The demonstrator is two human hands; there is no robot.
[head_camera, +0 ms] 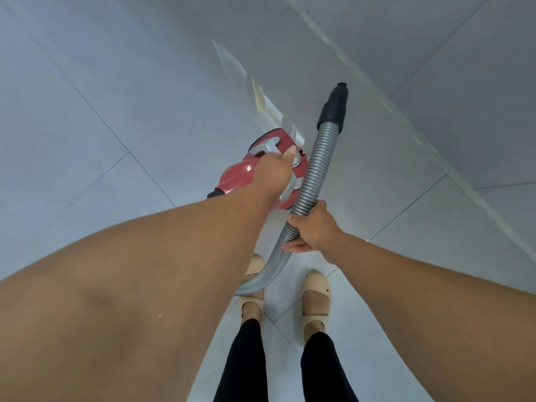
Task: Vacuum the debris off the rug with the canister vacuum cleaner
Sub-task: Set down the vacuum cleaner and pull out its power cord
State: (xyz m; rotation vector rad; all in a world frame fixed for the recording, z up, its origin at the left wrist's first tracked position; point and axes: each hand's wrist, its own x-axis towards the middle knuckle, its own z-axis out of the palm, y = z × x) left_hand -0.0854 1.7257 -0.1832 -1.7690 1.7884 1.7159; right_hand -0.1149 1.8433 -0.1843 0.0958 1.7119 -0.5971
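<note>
Your left hand (272,172) curls its fingers round the handle (268,145) of the vacuum (236,178); your right hand (311,227) wraps its fingers round the hose (316,158). Carry the vacuum level, and hold the hose clear of your feet (314,297).

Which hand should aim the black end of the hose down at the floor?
Probably the right. The right hand grips the grey hose that leads to the black nozzle, while the left hand is busy holding the red vacuum.
</note>
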